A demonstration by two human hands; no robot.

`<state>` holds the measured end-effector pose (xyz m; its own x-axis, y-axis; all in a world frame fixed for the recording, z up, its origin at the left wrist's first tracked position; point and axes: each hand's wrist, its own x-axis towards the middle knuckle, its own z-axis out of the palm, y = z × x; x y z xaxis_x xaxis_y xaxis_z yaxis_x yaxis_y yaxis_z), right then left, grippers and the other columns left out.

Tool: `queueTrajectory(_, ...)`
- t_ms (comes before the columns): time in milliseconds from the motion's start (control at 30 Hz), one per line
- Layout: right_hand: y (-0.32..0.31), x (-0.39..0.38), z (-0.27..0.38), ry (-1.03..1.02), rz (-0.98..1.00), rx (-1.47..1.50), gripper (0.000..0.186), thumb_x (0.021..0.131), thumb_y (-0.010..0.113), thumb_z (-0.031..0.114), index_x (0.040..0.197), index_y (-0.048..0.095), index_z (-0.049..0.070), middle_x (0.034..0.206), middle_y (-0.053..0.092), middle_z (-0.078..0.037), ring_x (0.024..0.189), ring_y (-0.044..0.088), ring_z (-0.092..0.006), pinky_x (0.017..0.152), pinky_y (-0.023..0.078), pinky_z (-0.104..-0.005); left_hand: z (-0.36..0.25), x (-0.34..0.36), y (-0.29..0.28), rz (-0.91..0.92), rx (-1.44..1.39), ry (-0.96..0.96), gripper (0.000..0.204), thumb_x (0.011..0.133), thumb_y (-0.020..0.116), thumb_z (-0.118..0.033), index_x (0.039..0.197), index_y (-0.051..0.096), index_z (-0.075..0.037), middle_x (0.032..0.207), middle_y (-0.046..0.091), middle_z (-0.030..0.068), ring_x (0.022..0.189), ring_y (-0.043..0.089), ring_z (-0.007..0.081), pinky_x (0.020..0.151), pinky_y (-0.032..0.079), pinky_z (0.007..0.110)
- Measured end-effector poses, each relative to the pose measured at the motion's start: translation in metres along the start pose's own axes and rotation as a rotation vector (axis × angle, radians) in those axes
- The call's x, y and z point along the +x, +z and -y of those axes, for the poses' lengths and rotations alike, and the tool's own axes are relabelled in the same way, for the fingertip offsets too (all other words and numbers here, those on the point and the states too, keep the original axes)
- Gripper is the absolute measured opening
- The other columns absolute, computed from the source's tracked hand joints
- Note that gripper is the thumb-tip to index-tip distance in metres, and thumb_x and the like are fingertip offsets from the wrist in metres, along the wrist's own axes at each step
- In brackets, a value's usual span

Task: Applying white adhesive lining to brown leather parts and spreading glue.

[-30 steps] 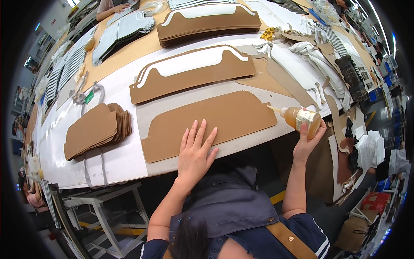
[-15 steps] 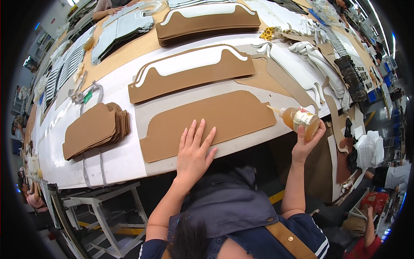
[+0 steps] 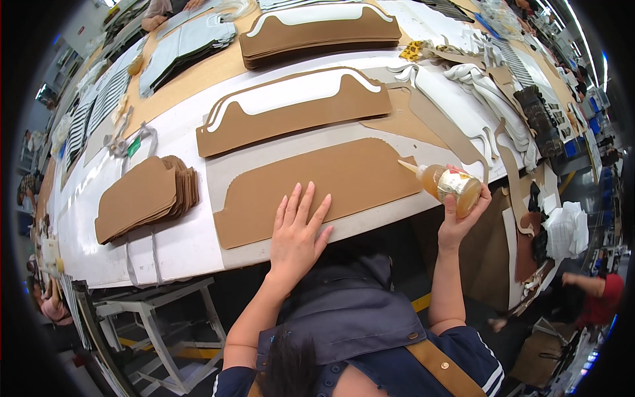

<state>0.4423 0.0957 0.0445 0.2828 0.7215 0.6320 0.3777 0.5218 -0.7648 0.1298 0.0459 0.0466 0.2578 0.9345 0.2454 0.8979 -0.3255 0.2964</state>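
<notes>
A large flat brown panel [image 3: 331, 173] with a curved far edge lies near the front of the table. My left hand [image 3: 296, 228] rests on its near edge, fingers spread flat and holding nothing. In my right hand [image 3: 459, 221] is a clear squeeze bottle [image 3: 431, 180] of amber liquid, gripped around its body. The bottle is tilted, its thin pale nozzle pointing left over the panel's right end; whether the tip touches the surface I cannot tell. Just beyond lies a stack of brown panels [image 3: 264, 132] topped by a white shaped piece [image 3: 291, 96].
Smaller brown pieces [image 3: 142, 202] are stacked at the left. Farther back stand another brown stack [image 3: 324, 41] and a grey stack [image 3: 188, 53]. White strips [image 3: 493, 86] and offcuts crowd the right side. A person's hand [image 3: 155, 21] shows at the far edge.
My right hand has moved the bottle a little left, so its nozzle reaches farther over the panel. My left hand stays put. A person in red at the lower right has shifted.
</notes>
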Motion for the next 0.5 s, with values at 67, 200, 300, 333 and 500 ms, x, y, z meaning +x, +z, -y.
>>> queueTrajectory(67, 0.002, 0.000, -0.003, -0.010, 0.007, 0.006, 0.061, 0.102, 0.073, 0.023, 0.144, 0.034, 0.002, 0.139, 0.050, -0.015, 0.132, 0.052, -0.0250, 0.116, 0.040, -0.0407, 0.001, 0.000, 0.000, 0.003, 0.011, -0.001, 0.058, 0.099, 0.068, -0.035, 0.154, 0.055, -0.020, 0.165, 0.042, 0.0147, 0.155, 0.036, 0.0353, 0.127, 0.029, 0.050)
queueTrajectory(200, 0.010, 0.004, -0.007, -0.014, 0.045, 0.063, 0.061, 0.101, 0.073, 0.018, 0.140, 0.029, 0.003, 0.140, 0.055, -0.027, 0.133, 0.058, -0.0336, 0.117, 0.040, -0.0451, 0.000, 0.000, -0.001, -0.002, 0.002, 0.000, 0.059, 0.098, 0.069, -0.034, 0.153, 0.056, -0.019, 0.166, 0.042, 0.0147, 0.154, 0.036, 0.0356, 0.127, 0.028, 0.050)
queueTrajectory(300, 0.017, 0.004, -0.004, 0.005, 0.036, 0.046, 0.061, 0.101, 0.074, 0.018, 0.139, 0.028, 0.004, 0.141, 0.055, -0.027, 0.134, 0.057, -0.0340, 0.117, 0.041, -0.0452, 0.000, 0.000, 0.000, -0.003, -0.007, -0.002, 0.059, 0.097, 0.070, -0.032, 0.153, 0.057, -0.018, 0.166, 0.041, 0.0145, 0.155, 0.035, 0.0358, 0.127, 0.028, 0.051)
queueTrajectory(333, 0.020, 0.004, -0.005, 0.004, 0.039, 0.048, 0.061, 0.101, 0.074, 0.018, 0.139, 0.028, 0.004, 0.141, 0.055, -0.027, 0.134, 0.057, -0.0340, 0.117, 0.041, -0.0452, 0.001, 0.000, 0.000, 0.000, -0.005, -0.001, 0.059, 0.097, 0.070, -0.033, 0.153, 0.057, -0.019, 0.166, 0.042, 0.0144, 0.155, 0.035, 0.0357, 0.127, 0.028, 0.051)
queueTrajectory(500, 0.031, 0.008, -0.013, -0.039, 0.064, 0.139, 0.060, 0.102, 0.072, 0.019, 0.144, 0.033, 0.003, 0.140, 0.050, -0.017, 0.133, 0.052, -0.0257, 0.114, 0.041, -0.0399, 0.000, 0.000, 0.000, -0.011, -0.008, 0.001, 0.058, 0.097, 0.070, -0.032, 0.152, 0.057, -0.019, 0.165, 0.043, 0.0142, 0.154, 0.036, 0.0356, 0.126, 0.029, 0.051)
